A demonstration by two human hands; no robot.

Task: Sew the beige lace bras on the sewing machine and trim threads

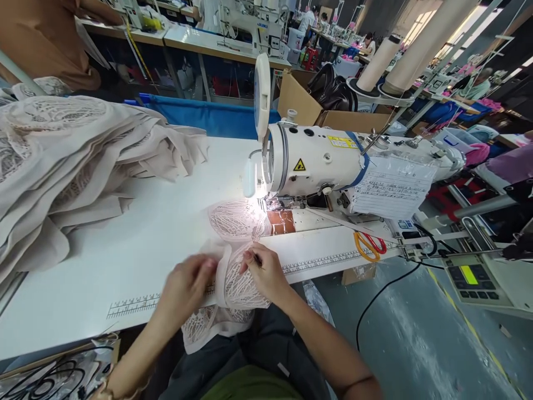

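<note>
A pale pink lace garment piece hangs over the table's front edge onto the lap, its upper part lying under the lit needle area of the white sewing machine. My left hand pinches the fabric at the left, thumb and fingers together. On the right side of the piece, my right hand has curled fingers around a small dark tool, whose full shape is hidden. Both hands are just in front of the machine, near the ruler marking along the edge.
A large pile of pale lace pieces covers the table's left. Orange-handled scissors lie at the right. Behind the machine stand a cardboard box and thread cones. A control panel is at the far right.
</note>
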